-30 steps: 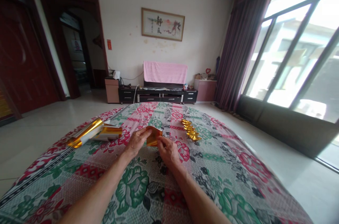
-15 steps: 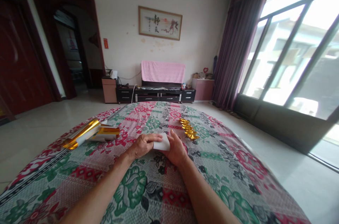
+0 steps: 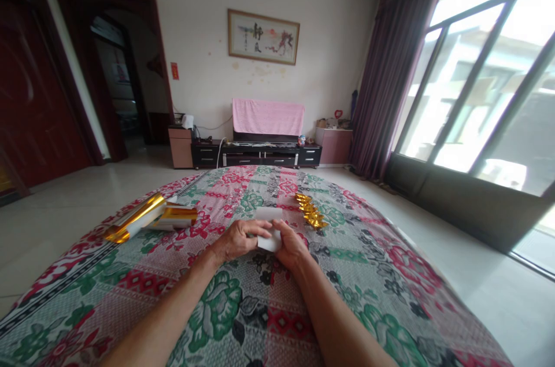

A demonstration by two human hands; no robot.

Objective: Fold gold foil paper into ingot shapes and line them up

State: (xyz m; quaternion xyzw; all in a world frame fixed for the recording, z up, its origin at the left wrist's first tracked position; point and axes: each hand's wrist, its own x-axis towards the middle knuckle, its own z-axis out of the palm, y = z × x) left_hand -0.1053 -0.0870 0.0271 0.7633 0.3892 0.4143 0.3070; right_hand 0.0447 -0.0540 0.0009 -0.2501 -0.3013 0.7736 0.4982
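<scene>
Between my hands is a sheet of white paper (image 3: 269, 243), with a paler part of it standing out beyond my fingertips. My left hand (image 3: 238, 238) grips its left side, fingers lying across the paper's face. My right hand (image 3: 291, 244) pinches the right edge, thumb up. Just right of my right hand, a row of folded gold foil paper pieces (image 3: 311, 212) lies on the patterned cloth (image 3: 217, 309). Left of my left hand rest sheets of gold foil paper (image 3: 143, 218), loosely curled, white on the back.
The flowered cloth covers a round-edged table. Beyond it stands a low black cabinet (image 3: 260, 158), with a pink cloth (image 3: 269, 117) draped over something above it. A purple curtain (image 3: 381, 78) and large windows are on the right; doorways are on the left.
The white paper now shows a section extending past my fingers on the far side. My left hand has shifted slightly right, its fingers further over the paper.
</scene>
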